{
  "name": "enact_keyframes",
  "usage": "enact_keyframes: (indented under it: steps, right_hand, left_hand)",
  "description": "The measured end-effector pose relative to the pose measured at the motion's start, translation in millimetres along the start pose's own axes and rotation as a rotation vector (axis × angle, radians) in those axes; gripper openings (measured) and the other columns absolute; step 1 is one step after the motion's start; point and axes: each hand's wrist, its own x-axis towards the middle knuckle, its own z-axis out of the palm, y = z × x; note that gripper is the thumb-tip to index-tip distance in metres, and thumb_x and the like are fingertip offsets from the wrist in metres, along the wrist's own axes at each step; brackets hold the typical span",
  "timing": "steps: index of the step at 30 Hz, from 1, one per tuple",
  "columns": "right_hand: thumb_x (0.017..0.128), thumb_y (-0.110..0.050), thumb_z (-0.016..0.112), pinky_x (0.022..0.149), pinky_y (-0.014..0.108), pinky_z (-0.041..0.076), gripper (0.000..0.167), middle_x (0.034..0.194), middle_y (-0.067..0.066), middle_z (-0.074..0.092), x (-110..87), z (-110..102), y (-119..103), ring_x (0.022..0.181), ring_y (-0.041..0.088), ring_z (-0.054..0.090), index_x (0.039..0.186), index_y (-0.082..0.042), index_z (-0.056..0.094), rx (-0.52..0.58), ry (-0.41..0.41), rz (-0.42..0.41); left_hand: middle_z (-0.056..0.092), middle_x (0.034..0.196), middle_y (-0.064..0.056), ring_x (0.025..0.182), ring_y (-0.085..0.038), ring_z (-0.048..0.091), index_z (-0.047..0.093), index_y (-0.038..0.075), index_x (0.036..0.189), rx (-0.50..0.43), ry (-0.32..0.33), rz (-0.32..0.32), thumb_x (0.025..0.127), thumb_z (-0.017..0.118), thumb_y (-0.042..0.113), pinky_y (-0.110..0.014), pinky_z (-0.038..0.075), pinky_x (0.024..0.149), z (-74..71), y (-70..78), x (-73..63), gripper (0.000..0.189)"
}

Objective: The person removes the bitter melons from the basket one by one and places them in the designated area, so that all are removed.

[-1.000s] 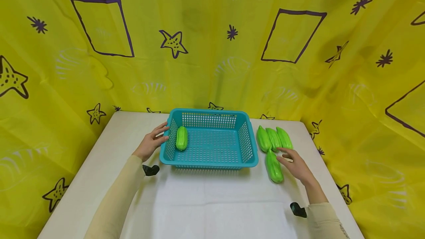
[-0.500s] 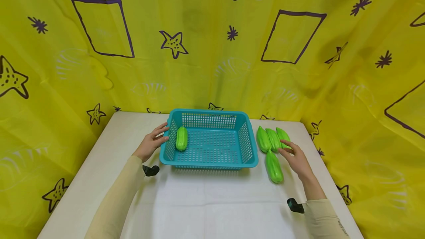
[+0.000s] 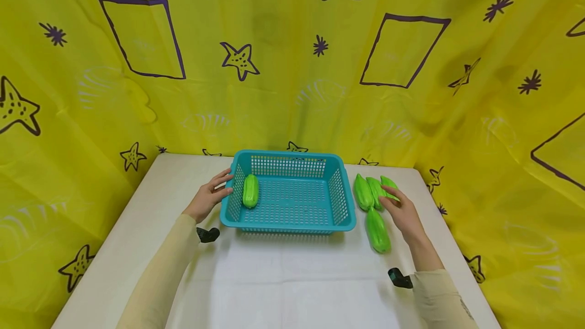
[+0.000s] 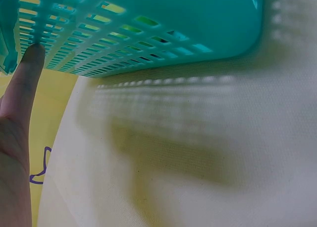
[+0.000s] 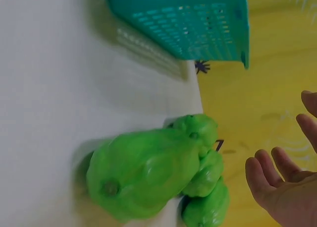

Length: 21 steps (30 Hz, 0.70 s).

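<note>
A turquoise plastic basket [image 3: 285, 227] stands at the back middle of the white table. My left hand [image 3: 206, 201] rests its extended fingers on the basket's left side; in the left wrist view one finger [image 4: 25, 85] touches the perforated outer wall. Inside, on the left, lies a green ridged, gourd-like fruit [image 3: 250, 192]. Right of the basket, three similar fruits form a back row, the left one [image 3: 363, 193] in plain view and the right one [image 3: 387, 182] partly hidden. Another fruit [image 3: 378, 232] lies in front. Above the row hovers my right hand [image 3: 405, 217], fingers loosely bent, holding nothing.
White cloth covers the table [image 3: 283, 288]. A yellow curtain [image 3: 283, 105] with purple stars and frames hangs behind and at both sides. Dark wrist devices [image 3: 207, 235] show under both forearms.
My right hand has moved slightly away from me and over the back row, covering more of its right fruit. The left hand, basket and fruits stay put.
</note>
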Motion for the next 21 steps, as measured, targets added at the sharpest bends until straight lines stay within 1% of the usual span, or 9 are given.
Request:
enact_keyframes:
  steps: [3, 6, 7, 10, 13, 17, 21]
  right_hand:
    - [0.1, -0.04, 0.054, 0.104, 0.044, 0.039, 0.063, 0.153, 0.018, 0.033, 0.7, 2.4, -9.2, 0.122, 0.025, 0.046, 0.15, -0.006, 0.037, 0.027, 0.01, -0.009]
    - [0.1, -0.041, 0.053, 0.099, 0.032, 0.042, 0.062, 0.153, 0.017, 0.034, 4.8, 4.6, -19.0, 0.123, 0.024, 0.046, 0.151, -0.008, 0.037, 0.048, 0.017, -0.021]
    - [0.101, -0.04, 0.053, 0.099, 0.03, 0.042, 0.061, 0.152, 0.017, 0.034, 6.8, 5.6, -22.6, 0.125, 0.026, 0.046, 0.151, -0.008, 0.037, 0.055, 0.019, -0.025]
    - [0.101, -0.038, 0.053, 0.101, 0.034, 0.042, 0.059, 0.153, 0.017, 0.033, 15.3, 8.8, -33.1, 0.128, 0.032, 0.044, 0.15, -0.01, 0.039, 0.057, 0.027, -0.035]
    - [0.1, -0.038, 0.055, 0.106, 0.046, 0.039, 0.059, 0.153, 0.017, 0.033, 27.0, 11.5, -42.8, 0.13, 0.036, 0.042, 0.15, -0.01, 0.04, 0.049, 0.017, -0.043]
    - [0.099, -0.04, 0.056, 0.11, 0.053, 0.034, 0.063, 0.153, 0.019, 0.032, 44.5, 14.8, -55.4, 0.134, 0.04, 0.04, 0.151, -0.01, 0.038, 0.058, -0.044, -0.053]
    - [0.1, -0.035, 0.056, 0.112, 0.055, 0.031, 0.062, 0.154, 0.02, 0.028, 58.7, 22.1, -68.9, 0.136, 0.042, 0.035, 0.153, -0.011, 0.034, 0.09, -0.12, -0.067]
  left_hand:
    - [0.02, 0.162, 0.003, 0.145, -0.038, 0.022, 0.041, 0.006, 0.149, 0.0, -0.002, 0.002, 0.1, 0.059, 0.025, -0.052, 0.033, 0.11, -0.5, -0.9, 0.6, 0.056]
    - [0.02, 0.162, 0.002, 0.145, -0.039, 0.022, 0.041, 0.005, 0.148, 0.001, -0.003, 0.005, 0.1, 0.059, 0.025, -0.052, 0.033, 0.11, -0.4, -0.7, 1.0, 0.056]
    - [0.02, 0.162, 0.002, 0.145, -0.039, 0.022, 0.041, 0.005, 0.148, 0.001, -0.004, 0.004, 0.099, 0.059, 0.025, -0.052, 0.034, 0.11, -0.3, -0.2, 0.7, 0.056]
    - [0.02, 0.162, 0.003, 0.145, -0.038, 0.023, 0.041, 0.005, 0.148, 0.007, -0.003, 0.001, 0.1, 0.058, 0.024, -0.05, 0.034, 0.11, 0.7, 2.5, -0.5, 0.055]
    - [0.019, 0.162, 0.0, 0.144, -0.04, 0.022, 0.039, 0.002, 0.149, 0.011, -0.002, 0.004, 0.101, 0.057, 0.021, -0.052, 0.034, 0.109, 1.8, 4.8, -1.8, 0.055]
    - [0.016, 0.163, -0.004, 0.144, -0.043, 0.02, 0.036, -0.001, 0.15, 0.012, 0.0, 0.011, 0.102, 0.055, 0.017, -0.056, 0.031, 0.109, 1.6, 3.3, -1.0, 0.054]
    - [0.017, 0.163, 0.0, 0.144, -0.041, 0.021, 0.038, 0.004, 0.15, 0.005, 0.0, -0.007, 0.101, 0.056, 0.02, -0.055, 0.032, 0.11, 0.3, 0.0, 0.9, 0.055]
